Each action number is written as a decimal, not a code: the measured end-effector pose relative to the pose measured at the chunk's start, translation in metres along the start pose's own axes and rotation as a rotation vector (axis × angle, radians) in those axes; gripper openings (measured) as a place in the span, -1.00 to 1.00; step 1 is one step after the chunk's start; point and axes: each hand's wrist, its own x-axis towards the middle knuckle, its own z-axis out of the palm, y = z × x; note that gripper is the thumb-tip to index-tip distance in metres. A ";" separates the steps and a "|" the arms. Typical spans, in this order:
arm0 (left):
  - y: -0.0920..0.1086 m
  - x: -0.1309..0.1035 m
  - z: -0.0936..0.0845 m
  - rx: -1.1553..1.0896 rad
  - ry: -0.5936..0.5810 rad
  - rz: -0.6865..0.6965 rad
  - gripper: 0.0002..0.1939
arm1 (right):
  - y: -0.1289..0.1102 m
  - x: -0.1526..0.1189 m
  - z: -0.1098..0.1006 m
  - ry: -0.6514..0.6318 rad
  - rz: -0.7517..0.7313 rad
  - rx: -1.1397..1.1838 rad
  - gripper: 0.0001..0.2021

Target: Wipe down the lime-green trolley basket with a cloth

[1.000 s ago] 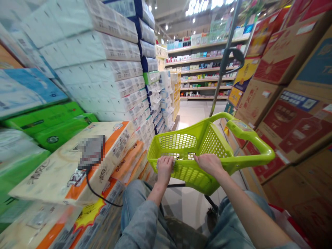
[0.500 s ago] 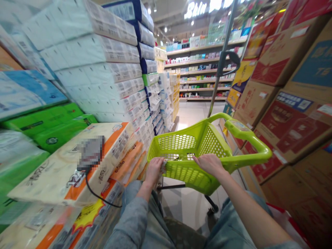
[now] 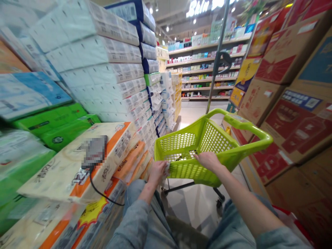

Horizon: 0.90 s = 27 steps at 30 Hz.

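Observation:
A lime-green shopping cart (image 3: 178, 138) with perforated basket walls stands in front of me, its handle toward the right. My left hand (image 3: 157, 172) is closed at the basket's near left corner, with a crumpled whitish cloth or tissue against the rim. Over the near rim, toward the middle, my right hand (image 3: 209, 161) is wrapped with its thumb on the inner side. The basket holds nothing that I can make out.
Left of me, a blurred-out device (image 3: 94, 152) with a black cable lies on a cream and orange tissue pack (image 3: 59, 173). Tall tissue stacks (image 3: 103, 58) rise behind. Cartons (image 3: 293, 114) line the right; a metal pole (image 3: 216, 58) stands beyond the cart.
The cart has turned slightly, its left end shifting right in view and its wheels showing farther right. Both hands are still on the rim; my left hand has moved slightly right.

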 end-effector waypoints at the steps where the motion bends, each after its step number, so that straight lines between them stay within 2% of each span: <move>1: 0.003 0.001 0.000 -0.044 -0.025 0.014 -0.68 | -0.003 0.002 0.002 -0.008 0.008 0.015 -0.38; 4: 0.012 0.004 -0.004 -0.167 -0.088 0.045 -0.64 | -0.004 0.004 0.007 -0.015 0.036 0.028 -0.35; 7: 0.022 0.008 -0.008 -0.205 -0.127 0.017 -0.58 | 0.004 0.005 0.010 -0.009 0.033 0.024 -0.34; 10: 0.031 0.016 -0.007 -0.143 -0.138 -0.069 -0.52 | 0.010 0.006 0.011 -0.015 0.052 0.017 -0.36; 16: 0.038 0.030 0.001 -0.011 -0.135 -0.246 -0.58 | 0.007 0.009 0.014 -0.017 0.078 0.024 -0.43; 18: 0.036 0.025 0.003 -0.014 -0.100 -0.212 -0.56 | 0.006 0.009 0.015 -0.006 0.084 0.024 -0.44; 23: 0.027 -0.004 0.004 -0.110 -0.006 0.012 -0.66 | 0.010 0.007 0.018 0.011 0.082 0.023 -0.45; 27: 0.025 -0.011 0.007 -0.097 0.031 0.021 -0.70 | 0.012 0.005 0.019 0.014 0.077 0.022 -0.43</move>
